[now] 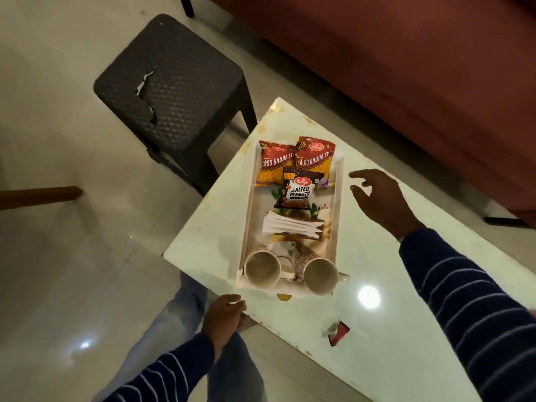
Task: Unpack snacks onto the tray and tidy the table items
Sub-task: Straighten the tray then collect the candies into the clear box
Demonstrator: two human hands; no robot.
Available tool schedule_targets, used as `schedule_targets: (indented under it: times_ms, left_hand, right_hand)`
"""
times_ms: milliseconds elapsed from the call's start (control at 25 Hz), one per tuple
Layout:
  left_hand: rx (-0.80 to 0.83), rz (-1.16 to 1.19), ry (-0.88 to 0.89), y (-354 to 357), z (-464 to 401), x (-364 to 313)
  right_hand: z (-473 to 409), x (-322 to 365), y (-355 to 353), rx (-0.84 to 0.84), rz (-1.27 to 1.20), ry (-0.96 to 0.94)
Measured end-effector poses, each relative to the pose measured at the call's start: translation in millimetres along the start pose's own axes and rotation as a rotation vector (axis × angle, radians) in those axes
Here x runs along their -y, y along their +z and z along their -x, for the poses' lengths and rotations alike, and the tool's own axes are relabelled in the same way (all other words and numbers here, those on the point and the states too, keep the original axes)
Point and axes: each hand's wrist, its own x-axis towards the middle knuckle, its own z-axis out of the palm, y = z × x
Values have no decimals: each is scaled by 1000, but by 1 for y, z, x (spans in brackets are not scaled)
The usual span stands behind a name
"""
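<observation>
A white rectangular tray (246, 227) lies on the white table (377, 271). At its far end sit two red-and-yellow Aloo Bhujia Sev packets (274, 165) (314, 156), with a dark Salted Peanuts packet (298, 190) lying partly on them. A holder of white napkins (290, 226) stands mid-tray. Two cream mugs (262, 269) (320, 275) stand at the near end. My right hand (380, 198) hovers open just right of the tray, fingers spread. My left hand (224, 319) rests at the table's near edge below the tray, holding nothing that I can see.
A small red torn wrapper scrap (338, 333) lies on the table near me. A dark plastic stool (171, 91) with a broken seat stands beyond the table's left corner. A red-brown sofa (406, 53) runs along the far right. My legs are below the table's edge.
</observation>
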Motion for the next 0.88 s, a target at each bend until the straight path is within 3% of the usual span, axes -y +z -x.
schedule_targets:
  times_ms: [160, 400, 600, 760, 880]
  left_hand:
    - [115, 156, -93, 21, 7, -3]
    - [228, 110, -113, 27, -19, -1]
    - [303, 212, -190, 34, -29, -7]
    - [379, 283, -242, 50, -24, -13]
    - [349, 282, -263, 65, -23, -10]
  right_hand:
    - [-63, 12, -2, 51, 135, -83]
    - [-134, 46, 23, 240, 219, -117]
    - [-162, 65, 39, 351, 73, 16]
    - [-173, 69, 47, 459, 110, 70]
    - [-175, 63, 50, 473, 95, 80]
